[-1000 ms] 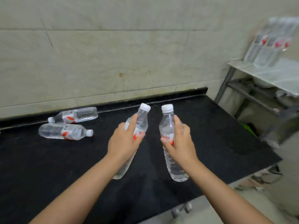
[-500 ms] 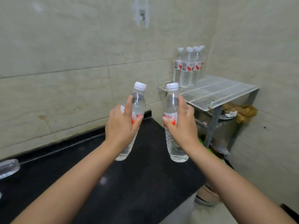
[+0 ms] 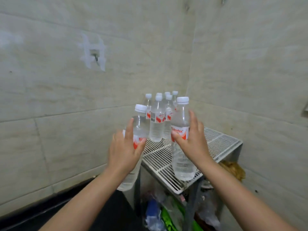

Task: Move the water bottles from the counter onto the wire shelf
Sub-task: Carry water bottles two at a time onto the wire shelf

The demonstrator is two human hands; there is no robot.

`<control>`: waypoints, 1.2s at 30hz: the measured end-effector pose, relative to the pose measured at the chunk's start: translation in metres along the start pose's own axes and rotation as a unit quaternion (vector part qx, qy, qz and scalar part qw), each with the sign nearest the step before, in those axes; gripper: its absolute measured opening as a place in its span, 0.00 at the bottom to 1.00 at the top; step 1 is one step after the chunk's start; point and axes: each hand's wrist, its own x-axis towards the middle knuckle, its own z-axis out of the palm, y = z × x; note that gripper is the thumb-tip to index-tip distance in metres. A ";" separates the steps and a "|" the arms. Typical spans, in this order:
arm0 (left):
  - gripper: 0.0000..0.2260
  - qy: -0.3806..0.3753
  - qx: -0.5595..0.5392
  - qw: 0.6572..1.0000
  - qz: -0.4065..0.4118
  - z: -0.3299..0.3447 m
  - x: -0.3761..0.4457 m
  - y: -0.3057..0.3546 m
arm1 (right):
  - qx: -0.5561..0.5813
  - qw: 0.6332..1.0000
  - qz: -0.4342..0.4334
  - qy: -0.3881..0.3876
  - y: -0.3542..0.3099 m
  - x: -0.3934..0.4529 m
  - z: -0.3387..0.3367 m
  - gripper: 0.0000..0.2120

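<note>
While we carry one water bottle in each hand, our left hand [image 3: 124,153] grips the left bottle [image 3: 135,144] round its label and our right hand [image 3: 191,140] grips the right bottle [image 3: 181,147], both held upright over the near part of the wire shelf [image 3: 221,142]. We judge this the delivery step. Next we must lower both onto the grid, beside the standing bottles [image 3: 157,120] at the back, without knocking them over.
</note>
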 end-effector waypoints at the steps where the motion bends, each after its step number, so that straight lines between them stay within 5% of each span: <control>1: 0.36 -0.004 -0.006 1.000 -0.003 0.009 0.007 0.004 | 0.006 1.000 0.009 0.000 0.013 0.012 -0.002 0.37; 19: 0.29 0.069 0.030 0.988 -0.135 0.205 0.139 0.106 | 0.118 0.985 -0.016 -0.123 0.257 0.237 0.027 0.38; 28: 0.33 0.079 0.040 0.975 -0.205 0.317 0.205 0.127 | 0.181 0.975 -0.029 -0.123 0.298 0.291 0.050 0.40; 36: 0.36 0.043 0.093 0.957 -0.273 0.343 0.212 0.116 | 0.197 0.965 -0.070 -0.160 0.310 0.303 0.072 0.41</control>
